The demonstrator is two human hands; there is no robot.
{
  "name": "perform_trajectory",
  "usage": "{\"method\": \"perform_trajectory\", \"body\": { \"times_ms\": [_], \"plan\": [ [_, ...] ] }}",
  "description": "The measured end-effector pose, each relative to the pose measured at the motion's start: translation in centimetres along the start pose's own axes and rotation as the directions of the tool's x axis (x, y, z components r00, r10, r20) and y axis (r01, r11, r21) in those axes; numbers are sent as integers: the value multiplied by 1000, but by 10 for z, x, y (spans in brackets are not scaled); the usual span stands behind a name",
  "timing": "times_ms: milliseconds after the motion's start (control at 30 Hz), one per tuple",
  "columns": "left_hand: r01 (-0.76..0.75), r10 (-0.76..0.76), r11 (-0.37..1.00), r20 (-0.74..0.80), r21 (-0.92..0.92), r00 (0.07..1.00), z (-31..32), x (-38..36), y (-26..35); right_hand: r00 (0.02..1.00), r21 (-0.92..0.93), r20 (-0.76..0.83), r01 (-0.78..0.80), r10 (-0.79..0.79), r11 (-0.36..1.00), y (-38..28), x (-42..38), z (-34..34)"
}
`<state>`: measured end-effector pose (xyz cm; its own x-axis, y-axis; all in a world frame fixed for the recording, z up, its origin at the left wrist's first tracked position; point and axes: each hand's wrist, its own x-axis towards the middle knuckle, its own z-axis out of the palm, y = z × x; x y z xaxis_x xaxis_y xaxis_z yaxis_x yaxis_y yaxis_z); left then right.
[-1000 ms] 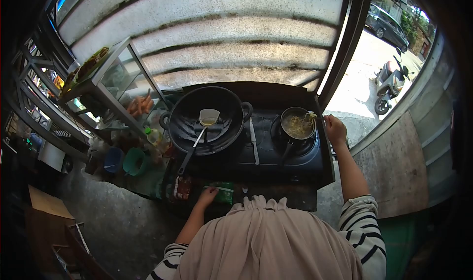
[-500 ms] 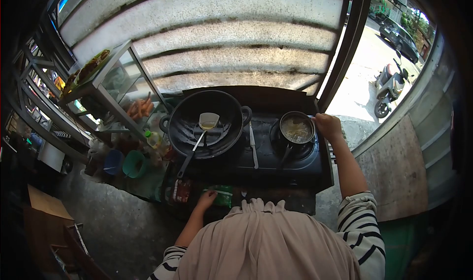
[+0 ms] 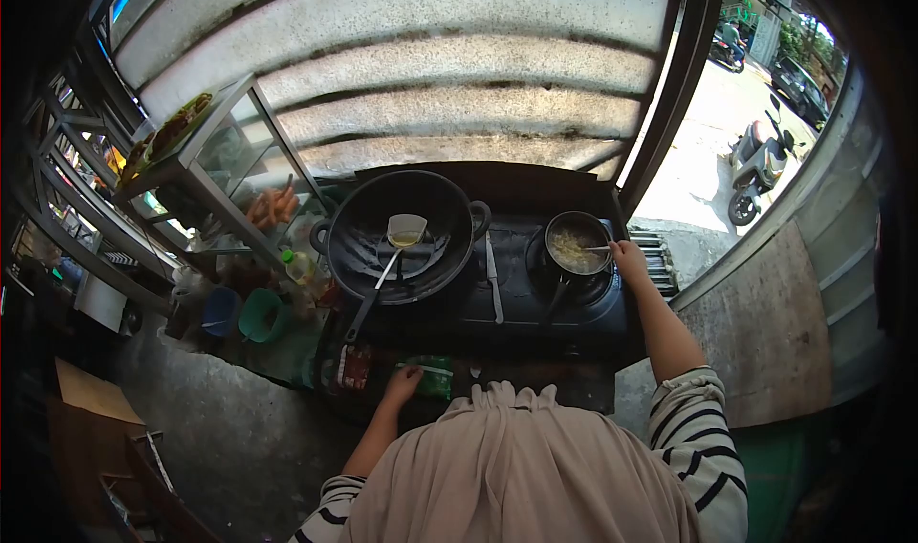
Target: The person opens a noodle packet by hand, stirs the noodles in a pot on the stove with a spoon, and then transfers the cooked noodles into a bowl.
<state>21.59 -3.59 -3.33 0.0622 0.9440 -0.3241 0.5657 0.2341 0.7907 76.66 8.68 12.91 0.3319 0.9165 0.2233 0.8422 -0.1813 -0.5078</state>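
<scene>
My right hand [image 3: 628, 262] is closed round the thin handle of a metal utensil [image 3: 600, 249]. Its far end is sunk in the small dark saucepan [image 3: 564, 280], so its kind cannot be made out. Pale food in bubbly liquid [image 3: 571, 247] fills the pan, which sits on the right burner of the black stove [image 3: 516, 335]. Lower down, my left hand [image 3: 404, 382] has its fingers closed at the left edge of a green packet [image 3: 437, 379], on the ledge before the stove. Beside that lies a red packet [image 3: 355, 367].
A big black wok [image 3: 359, 275] stands on the left burner with a long-handled turner [image 3: 387, 280] in it. Between wok and saucepan lies a knife [image 3: 493, 275]. Left are a glass case [image 3: 258, 127], a bottle [image 3: 298, 268], a blue tub [image 3: 220, 312] and a green tub [image 3: 262, 315].
My right hand has moved down and slightly left, and the utensil's handle now shows over the saucepan's rim. My left hand stays at the green packet. A motorbike rider has appeared outside.
</scene>
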Motion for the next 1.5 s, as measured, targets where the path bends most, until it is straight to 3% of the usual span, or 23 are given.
{"method": "perform_trajectory", "body": {
  "times_ms": [100,133,200,233,333,433,633,733,800,833,867,900,933,967,1033,1167,1233,1300,1367,1433,1467,1500],
  "plan": [
    [11,-11,1000,-8,9,1000,0,1,3,993,103,104,-64,54,993,17,2,9],
    [9,-8,1000,-10,13,1000,0,1,2,968,225,204,-192,147,955,14,-1,6],
    [4,-4,1000,-10,17,1000,1,3,0,878,455,396,-443,270,772,17,-2,5],
    [3,-3,1000,-11,9,1000,1,5,-1,877,454,395,-444,273,772,22,-1,6],
    [14,-14,1000,-10,21,1000,-1,1,4,738,610,595,-672,317,420,35,-1,11],
    [6,-5,999,-24,33,1000,2,5,-1,696,635,643,-718,319,285,15,-12,-19],
    [3,-4,1000,-18,-22,1000,4,6,-5,697,668,649,-714,305,208,36,-12,-29],
    [9,-8,1000,-11,18,1000,0,0,5,729,688,609,-681,311,251,30,-15,-39],
    [-4,4,1000,-16,-3,1000,-2,-1,10,827,641,433,-563,360,522,30,-9,-44],
    [-18,18,1000,-10,-15,1000,-2,-1,11,828,640,433,-561,356,526,34,-7,-42],
    [-19,18,1000,-12,-20,1000,-2,-1,11,938,538,186,-348,294,768,38,-5,-38],
    [-14,14,1000,7,-19,1000,-4,-2,13,987,342,-45,-128,152,931,41,-4,-35],
    [-11,12,1000,28,-18,1000,-4,-1,11,986,197,-146,-46,76,979,13,-13,-48],
    [-13,14,1000,30,-22,999,-3,0,9,986,192,-148,-46,75,980,0,-17,-56],
    [-8,10,999,41,-50,999,-2,3,0,987,-173,-43,143,-153,974,-17,-19,-67],
    [-42,48,997,93,-62,994,-10,2,8,975,-276,-109,157,-193,948,-36,-24,-75],
    [327,-289,931,221,-161,932,-24,-11,35,971,-294,-141,147,-195,944,-46,-29,-74],
    [378,-318,905,279,-196,906,-37,-9,36,959,-419,-48,235,-280,877,-48,-34,-61],
    [467,-340,815,370,-342,864,-53,-11,47,971,-410,-4,215,-237,887,-47,-40,-43],
    [458,-322,815,379,-355,868,-66,-6,47,994,-232,-101,23,-47,972,-40,-41,-22],
    [451,-310,812,382,-369,871,-74,-4,47,996,-171,-76,-66,53,983,-37,-40,-17],
    [448,-306,815,382,-369,872,-81,-2,45,995,-171,-81,-68,55,983,-35,-41,-12]
  ]
}}
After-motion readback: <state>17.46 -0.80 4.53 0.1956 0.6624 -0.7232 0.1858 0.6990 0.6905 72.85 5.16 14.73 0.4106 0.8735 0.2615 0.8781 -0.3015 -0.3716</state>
